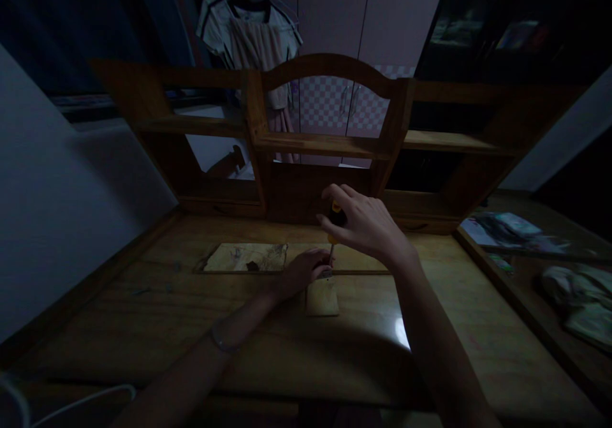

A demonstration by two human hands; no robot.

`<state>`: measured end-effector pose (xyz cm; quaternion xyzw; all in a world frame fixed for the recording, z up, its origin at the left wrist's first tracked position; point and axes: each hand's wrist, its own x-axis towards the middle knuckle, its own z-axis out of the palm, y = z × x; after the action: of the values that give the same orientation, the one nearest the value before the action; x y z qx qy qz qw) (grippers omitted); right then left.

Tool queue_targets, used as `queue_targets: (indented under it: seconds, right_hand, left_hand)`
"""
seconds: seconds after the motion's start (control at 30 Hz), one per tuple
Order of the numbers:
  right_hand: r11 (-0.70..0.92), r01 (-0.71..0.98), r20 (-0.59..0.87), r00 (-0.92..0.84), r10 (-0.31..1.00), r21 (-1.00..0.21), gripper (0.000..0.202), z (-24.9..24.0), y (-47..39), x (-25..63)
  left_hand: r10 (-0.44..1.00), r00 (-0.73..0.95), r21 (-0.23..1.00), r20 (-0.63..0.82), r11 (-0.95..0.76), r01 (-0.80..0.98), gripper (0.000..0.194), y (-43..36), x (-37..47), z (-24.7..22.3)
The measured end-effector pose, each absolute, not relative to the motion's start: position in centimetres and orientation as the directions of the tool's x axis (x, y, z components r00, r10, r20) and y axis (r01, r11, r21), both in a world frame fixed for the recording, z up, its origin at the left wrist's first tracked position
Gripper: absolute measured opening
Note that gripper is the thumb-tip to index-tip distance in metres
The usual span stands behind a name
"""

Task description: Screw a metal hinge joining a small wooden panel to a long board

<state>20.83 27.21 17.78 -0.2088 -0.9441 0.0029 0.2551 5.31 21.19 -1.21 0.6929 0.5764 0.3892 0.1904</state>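
My right hand (361, 221) is closed around the black and yellow handle of a screwdriver (336, 214), held nearly upright. Its thin shaft points down to the fingertips of my left hand (306, 270). Those fingers are pressed together low over the boards, by a small metal piece that looks like a hinge (326, 274); what they pinch is hidden. A small square board (322, 299) lies just in front of the metal piece. Behind it runs a long, thin board (246, 258), its left part patterned and rough-edged, partly covered by my hands.
The boards lie on a wooden desk (182, 326) with a shelf unit (320, 144) along its far side. To the right, a lower surface holds papers (516, 224) and crumpled cloth (581, 300). A white cable (90, 397) is at the lower left. The room is dim.
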Motion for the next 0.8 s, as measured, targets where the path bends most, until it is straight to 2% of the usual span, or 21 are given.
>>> queue_targets:
  seconds: [0.13, 0.37, 0.6, 0.8]
  right_hand:
    - [0.911, 0.388, 0.470, -0.784, 0.406, -0.141, 0.024, 17.7, 27.5, 20.6]
    - [0.922, 0.342, 0.460, -0.799, 0.387, -0.182, 0.036, 17.8, 27.4, 20.8]
    - [0.913, 0.365, 0.481, -0.777, 0.407, -0.182, 0.040, 17.8, 27.5, 20.7]
    - [0.920, 0.348, 0.512, -0.765, 0.391, -0.183, 0.043, 18.1, 27.3, 20.9]
  left_hand:
    - [0.935, 0.056, 0.631, 0.350, -0.279, 0.724, 0.010, 21.1, 5.4, -1.2]
    - [0.917, 0.095, 0.498, 0.387, -0.295, 0.815, 0.013, 21.1, 5.7, -1.5]
    - [0.920, 0.090, 0.505, 0.381, -0.288, 0.814, 0.023, 21.4, 5.7, -2.3]
    - [0.920, 0.067, 0.557, 0.386, -0.291, 0.778, 0.041, 21.4, 5.8, -2.5]
